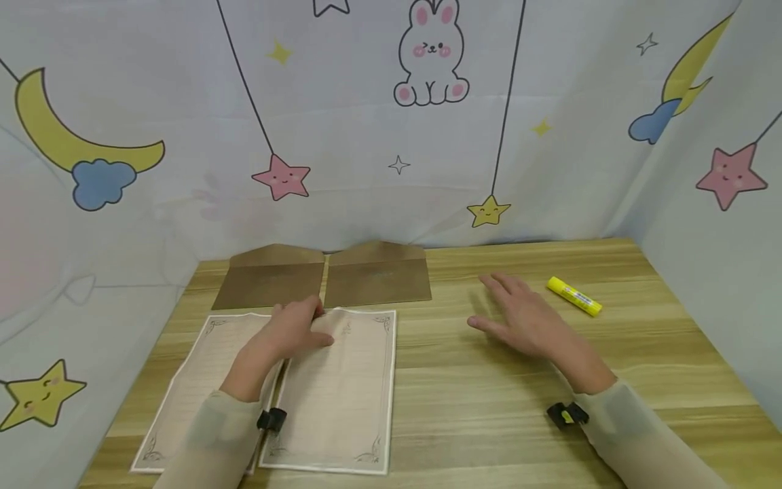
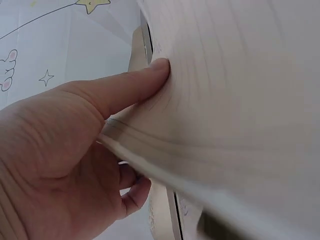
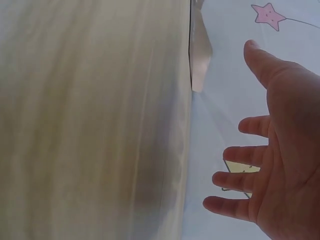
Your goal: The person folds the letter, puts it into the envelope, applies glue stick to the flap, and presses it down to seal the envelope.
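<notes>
Apparently left hand [image 1: 292, 331] pinched bordered sheet [image 1: 342, 401] near top-left corner, rest lying on worktop [image 1: 464, 421] before envelopes [image 1: 379, 282]; right hand [image 1: 528, 319], spread wide, held nothing. Over-tight pinch risked creasing it; sideways tug, dragging neighbouring sheet [image 1: 198, 373].

Paper sheets [image 1: 342, 401]: pale pinkish-beige, white-edged, with dark corner scrollwork (plus faint ruled lines). Envelopes [image 1: 379, 282]: brown. Glue stick [image 1: 574, 296]: yellow. Desk [image 1: 482, 428]: light-brown wood grain. Backdrop [image 1: 342, 109]: white, cartoon-printed.
</notes>
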